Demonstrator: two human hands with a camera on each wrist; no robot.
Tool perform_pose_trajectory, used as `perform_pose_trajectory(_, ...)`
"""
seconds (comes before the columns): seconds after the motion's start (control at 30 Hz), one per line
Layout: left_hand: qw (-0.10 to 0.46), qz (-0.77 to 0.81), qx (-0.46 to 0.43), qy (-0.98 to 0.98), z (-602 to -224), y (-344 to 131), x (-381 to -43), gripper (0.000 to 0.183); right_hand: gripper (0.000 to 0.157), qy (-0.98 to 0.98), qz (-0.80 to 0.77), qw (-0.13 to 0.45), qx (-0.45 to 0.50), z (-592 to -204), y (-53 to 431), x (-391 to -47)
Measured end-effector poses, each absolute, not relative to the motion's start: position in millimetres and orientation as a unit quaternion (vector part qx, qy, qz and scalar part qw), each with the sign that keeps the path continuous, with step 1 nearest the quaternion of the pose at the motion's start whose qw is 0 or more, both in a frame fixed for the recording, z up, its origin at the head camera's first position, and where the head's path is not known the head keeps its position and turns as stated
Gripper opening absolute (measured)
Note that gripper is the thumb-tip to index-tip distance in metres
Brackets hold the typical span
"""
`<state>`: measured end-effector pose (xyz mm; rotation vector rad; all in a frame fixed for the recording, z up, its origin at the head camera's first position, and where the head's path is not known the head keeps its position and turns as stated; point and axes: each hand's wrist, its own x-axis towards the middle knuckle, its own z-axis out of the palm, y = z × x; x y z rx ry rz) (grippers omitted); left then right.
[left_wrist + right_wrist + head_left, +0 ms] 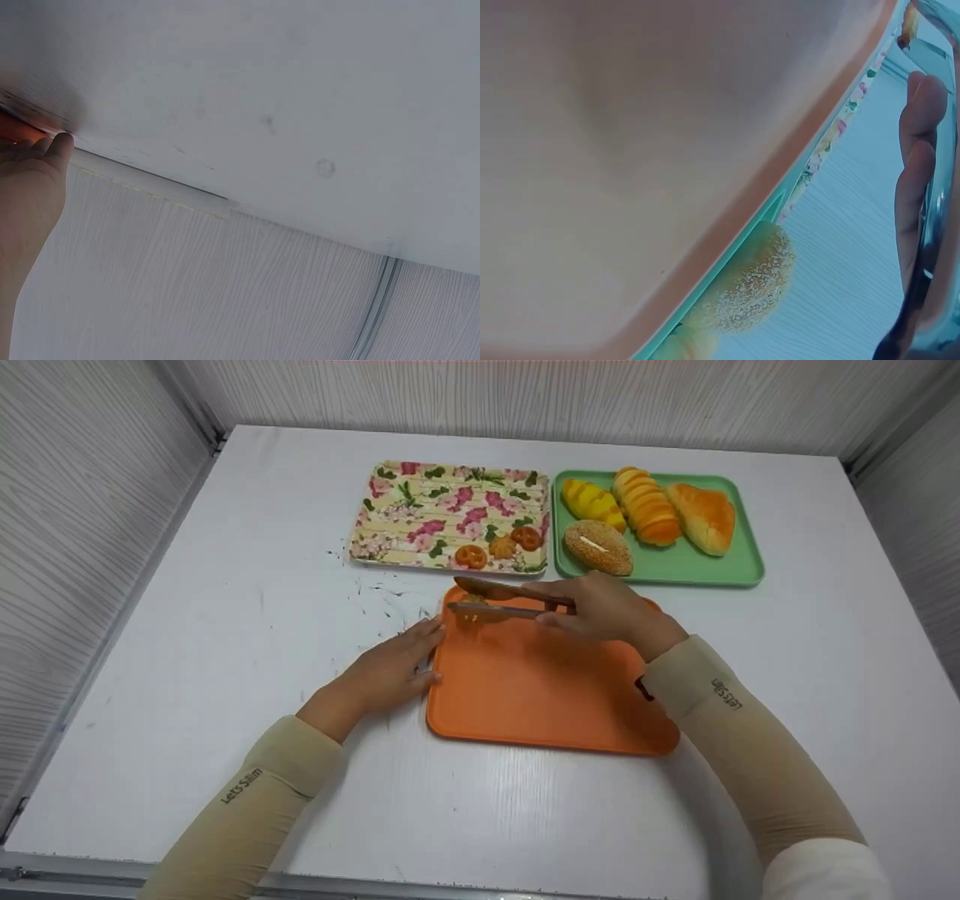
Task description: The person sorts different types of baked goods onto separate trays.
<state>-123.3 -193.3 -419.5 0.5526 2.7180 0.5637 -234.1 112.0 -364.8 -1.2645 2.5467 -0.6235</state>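
Note:
My right hand (611, 609) grips a pair of metal tongs (495, 588) over the far left corner of the orange tray (517, 690). Between the tong tips is a small brown cookie (473, 599), partly hidden by the tong arms; the right wrist view also shows the cookie (909, 27) at its top right. My left hand (386, 666) lies at the tray's left edge, fingers extended and fingertips right at the rim. In the left wrist view only part of the left hand (34, 195) appears, beside a sliver of orange.
Behind the orange tray stands a floral tray (405, 536) with two pretzels and a flower-shaped cookie (502, 547) at its near right corner. To its right, a green tray (690, 570) carries several breads, including a seeded roll (598, 547). Wood-grain panels (525, 401) enclose the white table (195, 660).

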Motion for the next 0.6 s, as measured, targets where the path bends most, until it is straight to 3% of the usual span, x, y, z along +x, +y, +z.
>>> perform_pose_trajectory(0.6, 0.155, 0.186, 0.196, 0.950, -421, -194, -124, 0.070, 0.053, 0.929, -0.205, 0.080, -0.298, -365, 81, -256)
